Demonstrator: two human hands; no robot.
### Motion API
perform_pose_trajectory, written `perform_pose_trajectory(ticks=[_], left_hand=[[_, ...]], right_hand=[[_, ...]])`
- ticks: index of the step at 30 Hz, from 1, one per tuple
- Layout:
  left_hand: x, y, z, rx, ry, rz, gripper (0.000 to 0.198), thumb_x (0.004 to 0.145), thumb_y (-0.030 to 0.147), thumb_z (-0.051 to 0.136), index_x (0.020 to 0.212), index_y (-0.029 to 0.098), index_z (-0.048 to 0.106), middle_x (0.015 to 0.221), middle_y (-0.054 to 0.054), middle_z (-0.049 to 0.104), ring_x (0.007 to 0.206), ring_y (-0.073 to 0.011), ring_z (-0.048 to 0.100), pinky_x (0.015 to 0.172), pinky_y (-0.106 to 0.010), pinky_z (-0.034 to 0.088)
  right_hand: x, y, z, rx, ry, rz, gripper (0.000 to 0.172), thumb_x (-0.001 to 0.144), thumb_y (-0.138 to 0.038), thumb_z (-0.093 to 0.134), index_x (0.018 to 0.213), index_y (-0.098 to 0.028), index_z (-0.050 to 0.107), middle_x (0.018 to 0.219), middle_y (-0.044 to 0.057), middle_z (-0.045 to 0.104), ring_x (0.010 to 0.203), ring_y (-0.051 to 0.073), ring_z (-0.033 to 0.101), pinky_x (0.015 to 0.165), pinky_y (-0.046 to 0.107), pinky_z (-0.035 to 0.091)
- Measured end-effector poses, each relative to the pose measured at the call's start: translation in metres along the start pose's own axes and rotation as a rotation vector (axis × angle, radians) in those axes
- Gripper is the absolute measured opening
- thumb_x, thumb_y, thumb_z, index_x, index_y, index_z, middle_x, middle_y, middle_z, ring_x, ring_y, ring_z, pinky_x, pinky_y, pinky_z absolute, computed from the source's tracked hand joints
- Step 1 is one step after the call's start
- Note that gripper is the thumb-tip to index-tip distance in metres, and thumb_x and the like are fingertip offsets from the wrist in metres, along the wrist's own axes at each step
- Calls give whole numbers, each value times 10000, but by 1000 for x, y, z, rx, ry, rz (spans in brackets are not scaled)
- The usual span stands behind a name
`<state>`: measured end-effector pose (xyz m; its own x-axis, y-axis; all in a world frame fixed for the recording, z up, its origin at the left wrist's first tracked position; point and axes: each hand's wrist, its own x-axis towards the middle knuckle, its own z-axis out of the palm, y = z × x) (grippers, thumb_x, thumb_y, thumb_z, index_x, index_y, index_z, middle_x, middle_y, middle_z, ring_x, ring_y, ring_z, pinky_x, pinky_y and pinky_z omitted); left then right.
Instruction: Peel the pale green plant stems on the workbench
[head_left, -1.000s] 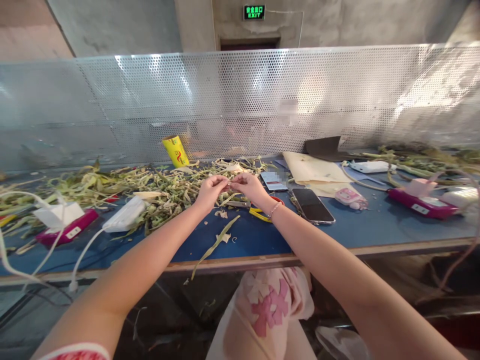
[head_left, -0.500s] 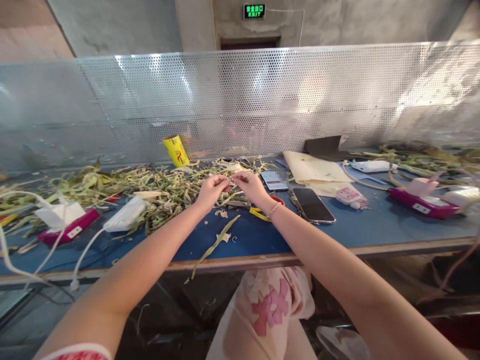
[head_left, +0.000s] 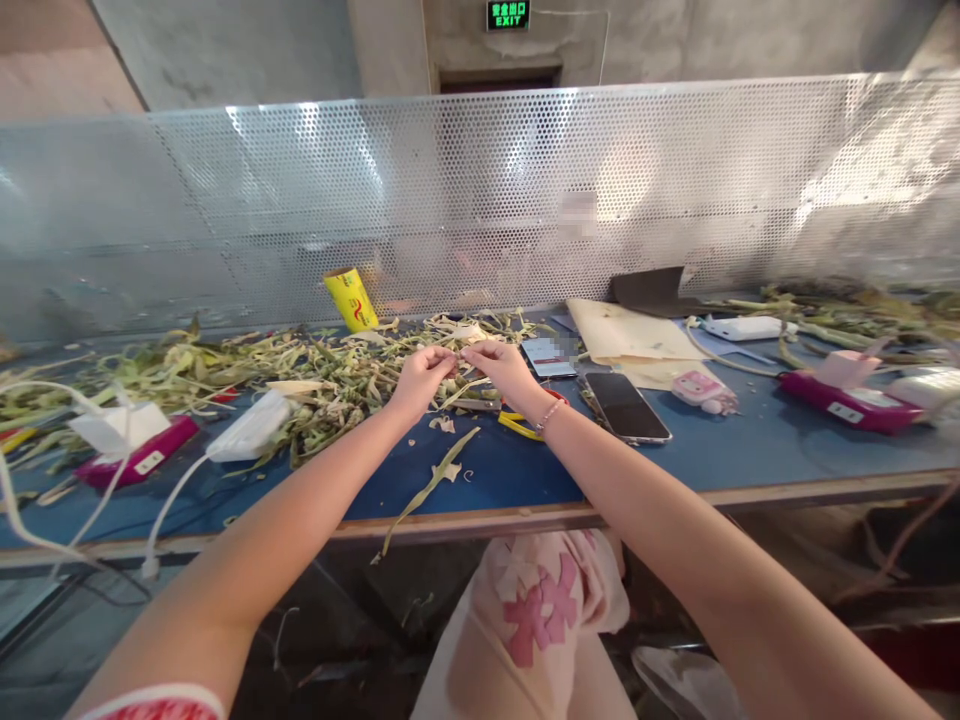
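Note:
My left hand [head_left: 421, 382] and my right hand [head_left: 504, 372] meet at the fingertips over the near edge of a heap of dried leaves and stems [head_left: 352, 385]. Both are closed in a pinch. Whatever lies between the fingers is too small and too hidden to name. Below my right wrist, partly covered by it, lie scissors with yellow and red handles [head_left: 521, 425]. A long pale green leaf [head_left: 431, 487] hangs over the table's front edge, with small dry scraps beside it.
Right of my hands lie a dark phone [head_left: 627, 407], a lit phone [head_left: 550, 357], beige paper [head_left: 626, 333] and a pink case [head_left: 703, 390]. At left are a white adapter [head_left: 251, 425] and a magenta power strip [head_left: 139, 455] with cables. A yellow tube [head_left: 350, 299] stands before the perforated metal screen [head_left: 480, 200].
My hands stay nearly in place, with the fingertips still together and only a slight shift of the fingers. The view has tilted down very slightly.

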<state>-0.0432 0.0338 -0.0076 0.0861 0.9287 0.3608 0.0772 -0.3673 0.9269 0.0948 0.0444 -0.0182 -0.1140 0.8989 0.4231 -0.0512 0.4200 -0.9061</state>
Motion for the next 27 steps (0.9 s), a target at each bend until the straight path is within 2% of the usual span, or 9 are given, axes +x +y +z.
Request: perform_pose_trajectory(ticks=[6, 15, 22, 27], left_hand=[[1, -3, 0, -46, -22, -6, 200, 576, 304, 652, 679, 143, 596, 604, -4, 592, 603, -117, 550, 657, -262, 447], [1, -2, 0, -61, -11, -11, 231, 521, 302, 709, 663, 143, 619, 595, -4, 606, 577, -109, 542, 635, -254, 452], [1, -3, 0, -115, -38, -20, 250, 515, 305, 726, 683, 140, 645, 625, -13, 627, 614, -120, 567, 689, -273, 460], [-1, 2, 3, -185, -19, -36, 269, 513, 348, 730, 648, 138, 629, 586, -3, 612, 584, -115, 564, 693, -282, 474]], right_hand=[[0, -3, -1, 62, -22, 35, 263, 566, -388, 664, 668, -150, 615, 598, -13, 565, 545, 75, 473, 545, 224, 408], [-1, -4, -2, 88, -56, 54, 229, 589, -362, 659, 674, -155, 607, 642, -4, 582, 581, 83, 508, 561, 225, 435], [0, -1, -3, 89, -62, 34, 205, 611, -344, 645, 676, -155, 599, 652, -8, 583, 596, 84, 519, 584, 230, 441], [2, 1, -3, -18, -83, -38, 172, 647, -326, 600, 691, -162, 568, 624, -20, 547, 558, 79, 486, 553, 228, 419]])
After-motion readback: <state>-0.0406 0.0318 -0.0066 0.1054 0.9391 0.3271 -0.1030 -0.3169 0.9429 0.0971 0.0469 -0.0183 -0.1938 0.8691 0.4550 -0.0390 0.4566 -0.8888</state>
